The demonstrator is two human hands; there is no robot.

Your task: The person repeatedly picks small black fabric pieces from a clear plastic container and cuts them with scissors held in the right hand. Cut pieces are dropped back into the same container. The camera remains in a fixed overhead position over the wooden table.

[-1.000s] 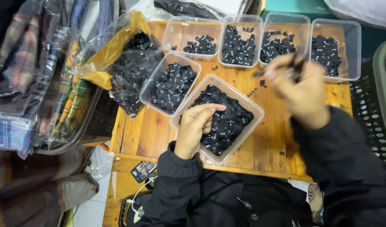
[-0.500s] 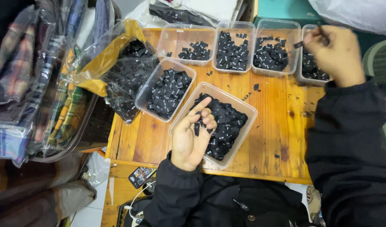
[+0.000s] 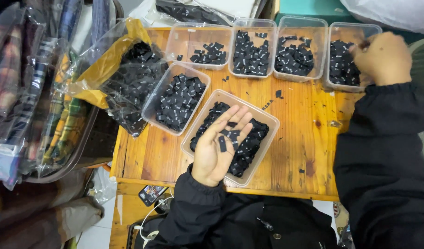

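Wooden tabletop point(image 3: 304, 138), scuffed, with loose black tags scattered on it. Clear bags of plaid cloth point(image 3: 32, 92) are piled to its left. Six clear tubs: four in the back row, two nearer me. A plastic bag of tags point(image 3: 129, 83) spills at the left.

My left hand point(image 3: 219, 147) lies palm up, grip released, over the near tub point(image 3: 262, 143), three or four tags point(image 3: 222, 144) resting on it.

My right hand point(image 3: 380, 57) is at the far-right tub point(image 3: 334, 83), fingers curled; cannot tell what it grasps.
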